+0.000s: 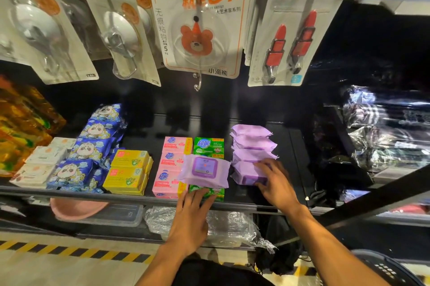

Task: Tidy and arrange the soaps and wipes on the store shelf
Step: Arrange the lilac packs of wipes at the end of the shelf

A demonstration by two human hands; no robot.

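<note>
View: head camera, looking down on a black store shelf (144, 136) that carries the stock.
Stray item: flat lilac plastic wipes pack with a purple flip label (203, 170). It lies askew across the pink and green soap columns, outside its own row. The label print is too small to read.
Wipes row: front-to-back column of matching lilac wipes packs (253, 143), just right of the green soaps, overlapping like tiles.
Right hand (275, 183): on the front lilac pack (246, 175) of that row. Its fingers (261, 166) are spread over the top and the thumb is at the near edge, gripping it, probably to square the column or to open a place for the stray.
Left hand (190, 216): fingers (204, 193) straight and close together. The tips touch the front green box just below the stray pack's near edge, seemingly to steady it or nudge it into line.
Green soaps: green cardboard soap boxes (208, 146), brand "超能", laid face up so the name reads.
Pink soaps: pink cardboard soap boxes (171, 145), brand "超能", three in a column, touching the green ones.
Yellow soaps: yellow soap boxes with a green shield emblem (130, 166), stacked. The text is unreadable.
Blue packs: blue plastic packs printed with a cartoon face (93, 146), in a leaning column left of the yellow boxes.
Hanging above: white hook card with a brown bear (201, 39), reading "无痕粘钩", "5 kg" and "小派熊".
Outstanding: the stray pack likely belongs in the lilac row.
</note>
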